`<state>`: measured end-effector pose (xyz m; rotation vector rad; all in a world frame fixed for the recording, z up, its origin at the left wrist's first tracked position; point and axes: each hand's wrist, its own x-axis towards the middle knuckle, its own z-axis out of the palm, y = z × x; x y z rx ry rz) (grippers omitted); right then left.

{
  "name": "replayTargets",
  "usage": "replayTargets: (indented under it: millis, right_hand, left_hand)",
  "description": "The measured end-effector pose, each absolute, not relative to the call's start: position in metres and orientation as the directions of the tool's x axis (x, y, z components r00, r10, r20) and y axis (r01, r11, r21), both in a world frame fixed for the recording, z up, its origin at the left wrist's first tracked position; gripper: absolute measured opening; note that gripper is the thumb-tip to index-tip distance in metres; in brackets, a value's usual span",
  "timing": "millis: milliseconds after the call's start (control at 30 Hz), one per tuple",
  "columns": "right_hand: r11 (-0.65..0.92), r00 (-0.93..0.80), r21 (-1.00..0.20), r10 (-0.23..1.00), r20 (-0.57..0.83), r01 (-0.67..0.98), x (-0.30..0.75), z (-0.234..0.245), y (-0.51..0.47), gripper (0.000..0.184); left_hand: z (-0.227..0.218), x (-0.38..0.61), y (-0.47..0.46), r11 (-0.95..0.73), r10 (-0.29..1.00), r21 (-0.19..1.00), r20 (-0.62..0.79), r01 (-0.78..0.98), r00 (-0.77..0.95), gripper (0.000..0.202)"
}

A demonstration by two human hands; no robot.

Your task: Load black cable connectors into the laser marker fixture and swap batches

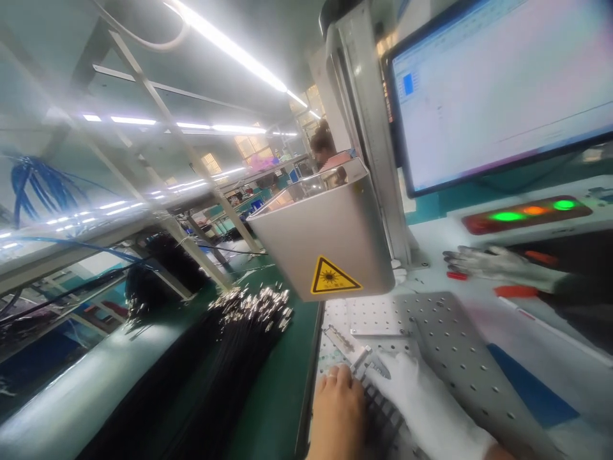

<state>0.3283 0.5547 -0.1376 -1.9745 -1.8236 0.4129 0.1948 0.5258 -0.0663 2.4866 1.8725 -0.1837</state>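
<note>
My bare left hand [339, 402], a ring on one finger, is closed, its fingers curled at the near end of a slotted metal fixture [345, 345]. Whatever those fingers hold is hidden. A white glove covers my right hand [414, 386]. Its fingertips close around a small grey metal piece [378, 367] at the fixture's right end. Between my wrists lies a black, blocky object [383, 409], blurred and partly covered. Above both hands hangs a grey machine head [330, 236] bearing a yellow warning triangle [334, 276].
Black cables [230, 358] with shiny metal ends lie bundled on the green table [282, 383] at left. The perforated metal plate [453, 345] extends right. Behind it are a used glove [493, 262], a lit button panel [527, 214] and a monitor [502, 96]. A person [323, 145] is farther back.
</note>
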Motion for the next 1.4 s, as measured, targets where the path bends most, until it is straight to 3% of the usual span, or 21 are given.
replayTargets:
  millis: [200,300,500,700,767,933,1067,1167,1233,1400]
  right_hand:
    - [-0.059,0.038,-0.532,0.998,-0.050,0.845,0.332,-0.116,0.551,0.031]
    - [-0.091,0.074,-0.484,0.996,-0.055,0.870,0.330,-0.113,0.549,0.031]
    - [-0.008,0.054,-0.448,0.994,0.090,0.894,0.331,-0.127,0.547,0.032]
    - [0.364,-0.324,-0.181,0.921,0.215,0.914,0.342,-0.128,0.544,0.030]
    - [0.390,-0.345,-0.147,0.902,0.261,0.909,0.341,-0.129,0.543,0.031]
    - [0.242,-0.164,-0.242,0.939,0.301,0.940,0.336,-0.138,0.545,0.028]
    - [0.355,-0.269,-0.214,0.899,0.345,0.910,0.339,-0.137,0.545,0.031]
    - [0.402,-0.336,-0.202,0.894,0.295,0.893,0.343,-0.131,0.544,0.032]
    - [0.426,-0.352,-0.256,0.891,0.288,0.868,0.345,-0.128,0.543,0.033]
    - [0.441,-0.329,-0.456,0.894,0.305,0.773,0.356,-0.118,0.541,0.050]
  left_hand:
    - [-0.086,0.199,0.533,-0.280,0.955,-0.153,-0.144,0.948,0.259,0.030]
    - [-0.088,0.197,0.529,-0.266,0.960,-0.116,-0.117,0.957,0.253,0.034]
    - [-0.074,0.204,0.519,-0.172,0.979,0.006,-0.111,0.985,0.172,0.038]
    - [-0.089,0.206,0.517,-0.111,0.993,0.045,-0.039,0.993,0.113,0.036]
    - [-0.092,0.205,0.517,-0.110,0.993,0.059,-0.029,0.992,0.112,0.034]
    - [-0.093,0.197,0.518,-0.215,0.973,0.089,0.106,0.972,0.206,0.032]
    - [-0.102,0.188,0.513,-0.457,0.859,0.084,0.301,0.885,0.415,0.028]
    - [-0.111,0.185,0.511,-0.574,0.775,0.062,0.363,0.817,0.517,0.026]
    - [-0.114,0.184,0.511,-0.621,0.731,0.008,0.367,0.783,0.576,0.029]
    - [-0.109,0.189,0.510,-0.705,0.606,-0.253,0.270,0.662,0.748,0.034]
